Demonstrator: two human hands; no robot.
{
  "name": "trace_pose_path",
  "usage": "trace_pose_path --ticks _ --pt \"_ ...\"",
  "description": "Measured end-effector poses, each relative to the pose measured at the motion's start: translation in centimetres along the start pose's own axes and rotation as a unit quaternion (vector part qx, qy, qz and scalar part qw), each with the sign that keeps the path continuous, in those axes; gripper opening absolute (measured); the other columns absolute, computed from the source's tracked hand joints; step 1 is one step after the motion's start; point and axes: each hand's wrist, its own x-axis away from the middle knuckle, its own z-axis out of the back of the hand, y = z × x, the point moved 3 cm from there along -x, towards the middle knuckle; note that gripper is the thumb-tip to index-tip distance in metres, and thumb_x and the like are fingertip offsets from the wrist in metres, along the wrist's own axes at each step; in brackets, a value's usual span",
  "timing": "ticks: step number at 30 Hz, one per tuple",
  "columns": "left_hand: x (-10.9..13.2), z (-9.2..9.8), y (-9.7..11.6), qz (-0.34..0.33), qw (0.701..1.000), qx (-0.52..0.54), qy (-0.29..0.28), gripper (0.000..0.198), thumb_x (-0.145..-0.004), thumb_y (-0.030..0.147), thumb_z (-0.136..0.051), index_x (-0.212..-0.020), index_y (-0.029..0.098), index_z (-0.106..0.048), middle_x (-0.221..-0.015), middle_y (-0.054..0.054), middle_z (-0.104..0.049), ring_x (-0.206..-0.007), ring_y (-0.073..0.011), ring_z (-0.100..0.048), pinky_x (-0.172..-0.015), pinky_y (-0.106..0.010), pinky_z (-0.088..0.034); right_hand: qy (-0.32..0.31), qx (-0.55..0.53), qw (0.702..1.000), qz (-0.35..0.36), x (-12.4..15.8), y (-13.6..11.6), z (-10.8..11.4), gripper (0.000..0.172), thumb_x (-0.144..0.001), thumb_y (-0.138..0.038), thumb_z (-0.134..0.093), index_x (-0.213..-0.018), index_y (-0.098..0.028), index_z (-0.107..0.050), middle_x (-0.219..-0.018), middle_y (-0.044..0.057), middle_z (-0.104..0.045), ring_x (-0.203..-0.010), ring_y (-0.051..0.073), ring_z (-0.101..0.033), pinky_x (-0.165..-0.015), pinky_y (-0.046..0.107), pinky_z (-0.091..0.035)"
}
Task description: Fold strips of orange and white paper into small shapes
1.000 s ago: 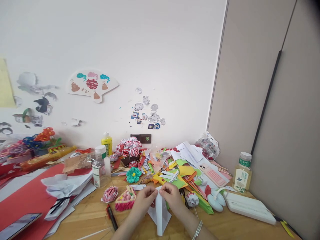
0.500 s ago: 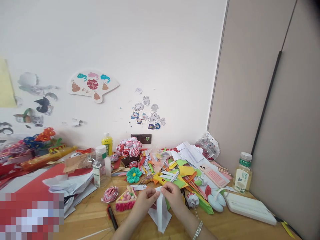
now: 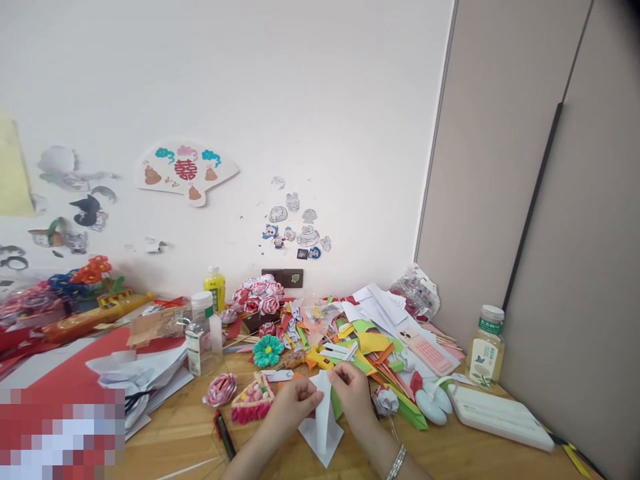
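Note:
A folded sheet of white paper point(image 3: 325, 427) is held upright just above the wooden table, its pointed lower end toward me. My left hand point(image 3: 295, 403) pinches its left side between thumb and bent fingers. At the upper right edge, my right hand point(image 3: 349, 385) grips the same paper with thumb and forefinger. A long crease runs down the middle of the sheet. Left of my left hand sit a triangular pink box with small beads point(image 3: 253, 400) and a pink paper rose point(image 3: 221, 389). A black marker point(image 3: 225, 433) lies nearer to me.
Coloured paper scraps point(image 3: 370, 343) are heaped behind my hands, with a pink phone point(image 3: 430, 350) on them. To the right stand a bottle point(image 3: 486, 347) and a white flat device point(image 3: 503, 415). A clear bottle point(image 3: 200, 333) and red paper point(image 3: 100, 360) are at left.
My left hand has slid slightly down the paper, away from its top. My right hand stays at the top right edge and has shifted a little to the right.

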Motion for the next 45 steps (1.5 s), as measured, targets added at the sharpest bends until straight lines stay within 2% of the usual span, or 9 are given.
trace_pose_path --ticks 6,9,11,15,21,27,34,38,45 --pt "0.0 0.0 -0.3 0.019 1.0 -0.004 -0.023 0.037 -0.049 0.047 -0.064 -0.055 0.014 -0.048 -0.05 0.005 -0.05 -0.049 -0.0093 -0.049 -0.055 -0.026 -0.043 0.043 0.006 0.999 -0.006 -0.2 0.3 0.4 0.019 -0.064 -0.028 -0.051 -0.049 -0.017 -0.048 -0.048 -0.004 -0.045 -0.049 0.011 -0.039 -0.047 0.021 -0.032" --pt "0.2 0.0 -0.1 0.015 0.999 -0.029 -0.014 0.035 -0.049 0.044 -0.065 -0.055 0.013 -0.049 -0.049 0.005 -0.052 -0.048 -0.0098 -0.05 -0.053 -0.025 -0.042 0.065 0.002 0.998 -0.005 -0.2 0.6 0.6 0.02 -0.064 -0.031 -0.051 -0.05 -0.016 -0.051 -0.048 -0.003 -0.047 -0.049 0.012 -0.04 -0.047 0.021 -0.031" --pt "0.3 0.1 0.1 0.019 0.999 -0.034 -0.002 0.035 -0.05 0.044 -0.065 -0.055 0.014 -0.048 -0.048 0.005 -0.051 -0.048 -0.0099 -0.05 -0.052 -0.024 -0.042 0.067 0.0 0.998 0.001 -0.2 0.6 0.7 0.021 -0.064 -0.032 -0.051 -0.05 -0.016 -0.051 -0.048 -0.003 -0.047 -0.049 0.012 -0.039 -0.047 0.021 -0.031" --pt "0.4 0.0 0.2 0.045 0.998 -0.03 -0.023 0.035 -0.05 0.045 -0.064 -0.058 0.013 -0.05 -0.049 0.005 -0.052 -0.049 -0.0104 -0.051 -0.054 -0.026 -0.044 0.07 -0.003 0.998 0.0 -0.3 0.5 0.8 0.021 -0.065 -0.03 -0.05 -0.05 -0.017 -0.048 -0.049 -0.004 -0.044 -0.05 0.011 -0.038 -0.047 0.021 -0.031" --pt "0.0 0.1 -0.4 0.028 0.999 -0.044 -0.011 0.032 -0.051 0.042 -0.063 -0.057 0.014 -0.048 -0.045 0.007 -0.049 -0.042 -0.0081 -0.047 -0.045 -0.023 -0.04 0.072 -0.002 0.997 -0.008 -0.5 0.4 0.8 0.019 -0.065 -0.026 -0.05 -0.05 -0.017 -0.044 -0.048 -0.005 -0.041 -0.048 0.01 -0.036 -0.045 0.02 -0.03" --pt "0.6 -0.7 -0.4 0.051 0.995 -0.053 -0.063 0.027 -0.051 0.036 -0.063 -0.055 0.016 -0.046 -0.042 0.004 -0.055 -0.043 -0.0116 -0.053 -0.049 -0.025 -0.042 0.097 0.009 0.995 -0.03 -0.8 1.3 1.4 0.02 -0.066 -0.027 -0.048 -0.051 -0.017 -0.04 -0.05 -0.005 -0.039 -0.049 0.01 -0.034 -0.046 0.02 -0.029" --pt "0.0 0.3 -0.2 -0.012 0.994 -0.106 0.021 0.035 -0.06 0.051 -0.052 -0.055 0.018 -0.042 -0.038 0.008 -0.044 -0.033 -0.0078 -0.041 -0.038 -0.02 -0.028 0.087 -0.018 0.995 -0.036 -0.8 1.4 1.2 0.021 -0.066 -0.029 -0.049 -0.051 -0.017 -0.042 -0.049 -0.005 -0.039 -0.05 0.01 -0.035 -0.047 0.02 -0.029" --pt "0.0 0.3 0.0 -0.066 0.99 -0.126 0.01 0.033 -0.059 0.047 -0.057 -0.063 0.015 -0.049 -0.054 0.004 -0.048 -0.05 -0.0093 -0.045 -0.047 -0.02 -0.033 0.061 -0.046 0.996 -0.036 -0.7 1.0 0.8 0.022 -0.066 -0.031 -0.051 -0.051 -0.017 -0.043 -0.048 -0.005 -0.038 -0.049 0.01 -0.035 -0.046 0.02 -0.03" --pt "0.0 -0.1 -0.8 -0.013 0.992 -0.124 -0.018 0.038 -0.061 0.052 -0.052 -0.054 0.017 -0.04 -0.043 0.008 -0.038 -0.039 -0.0062 -0.036 -0.039 -0.019 -0.026 0.065 -0.046 0.996 -0.045 -0.7 1.0 0.9 0.023 -0.064 -0.033 -0.052 -0.05 -0.017 -0.047 -0.047 -0.004 -0.04 -0.047 0.011 -0.036 -0.045 0.021 -0.03"
